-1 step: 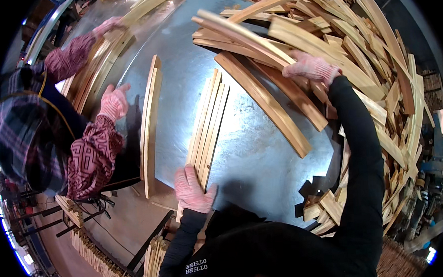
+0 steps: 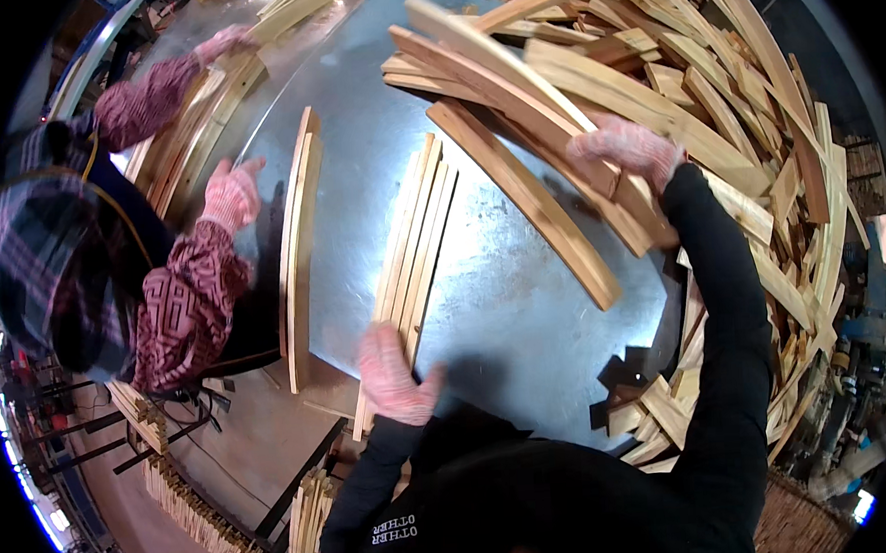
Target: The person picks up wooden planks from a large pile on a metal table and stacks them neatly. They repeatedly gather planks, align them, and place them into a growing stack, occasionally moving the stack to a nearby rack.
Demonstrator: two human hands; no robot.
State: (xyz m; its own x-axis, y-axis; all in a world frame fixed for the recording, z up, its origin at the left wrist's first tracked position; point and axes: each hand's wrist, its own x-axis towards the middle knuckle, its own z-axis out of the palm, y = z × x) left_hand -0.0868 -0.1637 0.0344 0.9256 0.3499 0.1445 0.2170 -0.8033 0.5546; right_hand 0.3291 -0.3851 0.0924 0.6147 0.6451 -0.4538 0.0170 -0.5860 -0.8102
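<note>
My left hand (image 2: 396,374), in a pink-white knit glove, lies over the near end of a row of narrow wooden strips (image 2: 416,243), fingers stretched out and thumb apart. My right hand (image 2: 625,149), gloved alike, closes around the near end of a pale wooden strip (image 2: 497,58) at the edge of the wood pile. That strip's far end is raised and slightly blurred. Just under it lie brown boards (image 2: 514,98). Between my hands, a curved wooden board (image 2: 525,207) rests on the metal table (image 2: 508,363).
A large heap of wooden pieces (image 2: 747,150) covers the right side. Two strips (image 2: 301,249) lie at the table's left edge. There a co-worker in a patterned sleeve (image 2: 189,310) handles other boards (image 2: 224,108). Stacked strips (image 2: 200,520) stand below left.
The strip in my right hand has tilted, its far end now higher and further right. Boards beneath it have shifted slightly toward me. My left hand has moved a little, with its fingers blurred.
</note>
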